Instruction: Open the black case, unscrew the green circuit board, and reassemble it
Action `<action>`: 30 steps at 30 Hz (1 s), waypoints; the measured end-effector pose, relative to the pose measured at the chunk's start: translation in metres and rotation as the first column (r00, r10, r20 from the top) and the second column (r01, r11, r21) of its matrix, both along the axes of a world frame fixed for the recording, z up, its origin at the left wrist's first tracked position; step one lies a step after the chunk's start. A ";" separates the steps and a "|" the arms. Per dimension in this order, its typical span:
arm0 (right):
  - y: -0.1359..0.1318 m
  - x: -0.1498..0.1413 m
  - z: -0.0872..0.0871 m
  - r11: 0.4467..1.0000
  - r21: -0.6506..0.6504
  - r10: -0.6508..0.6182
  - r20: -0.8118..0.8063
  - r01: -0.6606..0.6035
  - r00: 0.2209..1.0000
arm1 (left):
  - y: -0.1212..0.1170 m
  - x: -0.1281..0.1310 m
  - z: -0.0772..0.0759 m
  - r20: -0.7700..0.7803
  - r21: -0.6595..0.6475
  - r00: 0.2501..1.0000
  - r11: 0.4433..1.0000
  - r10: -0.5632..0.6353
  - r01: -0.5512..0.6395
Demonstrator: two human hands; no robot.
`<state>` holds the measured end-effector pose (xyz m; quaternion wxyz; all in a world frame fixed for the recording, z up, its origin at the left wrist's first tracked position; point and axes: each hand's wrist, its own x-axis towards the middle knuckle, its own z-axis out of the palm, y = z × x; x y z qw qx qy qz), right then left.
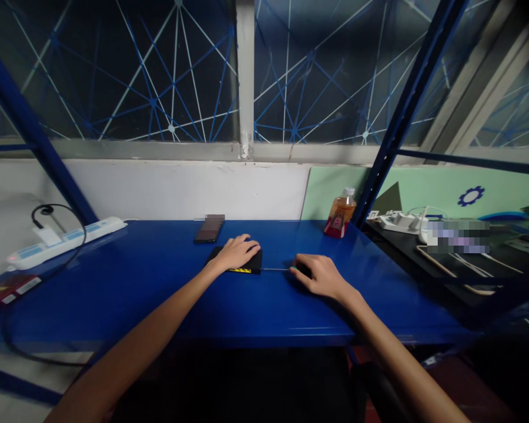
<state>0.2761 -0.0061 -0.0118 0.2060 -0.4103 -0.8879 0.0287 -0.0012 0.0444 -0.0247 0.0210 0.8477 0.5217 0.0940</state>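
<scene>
A flat black box with a yellow-and-black striped edge [242,271] lies on the blue table [158,317]. My left hand [238,252] rests over the top of it, fingers stretched out and lying flat. To the right, my right hand [320,273] is closed around the handle of what looks like a screwdriver. Its thin metal shaft [275,269] points left, level with the tabletop, and its tip reaches the right end of the box. A bit of green shows at the fingertips; most of the handle is hidden by the hand.
A dark phone-like slab [209,230] lies behind the box. An orange drink bottle [340,214] stands at the back right. At left are a white power strip [70,239] with a black cable and a red packet [9,294]. Blue metal posts [394,117] rise on both sides.
</scene>
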 end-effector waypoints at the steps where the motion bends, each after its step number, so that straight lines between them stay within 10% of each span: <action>1: 0.000 0.001 0.001 1.000 0.000 -0.003 -0.007 0.003 1.000 | 0.000 0.000 0.000 0.003 -0.005 1.000 1.000 0.000 0.000; 30: 0.008 0.002 -0.003 0.987 -0.162 -0.008 -0.085 -0.006 0.996 | -0.001 0.000 0.002 0.004 0.003 1.000 1.000 -0.001 0.001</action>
